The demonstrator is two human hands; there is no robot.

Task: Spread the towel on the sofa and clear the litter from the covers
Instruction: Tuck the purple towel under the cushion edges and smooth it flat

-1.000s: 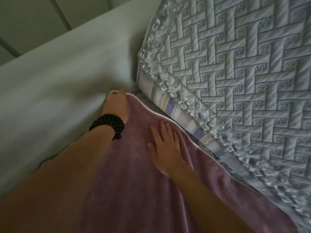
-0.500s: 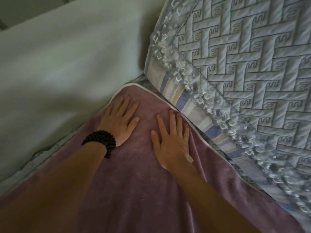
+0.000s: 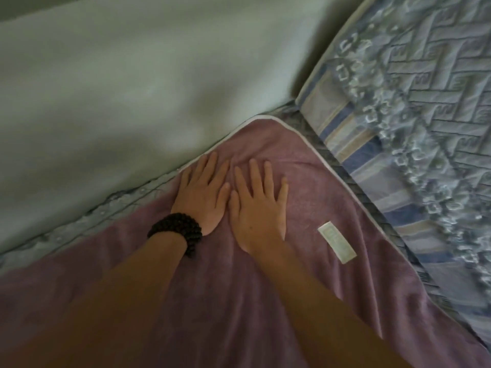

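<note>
A purple towel (image 3: 305, 160) with a white piped edge lies flat on the sofa seat, its corner pushed into the angle between the pale armrest and the back cushion. A white label (image 3: 337, 242) is sewn on it near the right edge. My left hand (image 3: 203, 195), with a black bead bracelet on the wrist, rests palm down on the towel by its left edge. My right hand (image 3: 259, 205) lies flat beside it, fingers spread. Neither hand holds anything.
A pale green sofa armrest (image 3: 119, 88) rises on the left. A quilted blue-grey cover with a lace fringe (image 3: 425, 88) hangs over the back cushion at right. A strip of patterned seat cover (image 3: 106, 208) shows along the towel's left edge.
My left hand came out of the corner gap and now lies flat on the towel close beside my right hand. The towel corner now shows fully, and the white label has come into sight.
</note>
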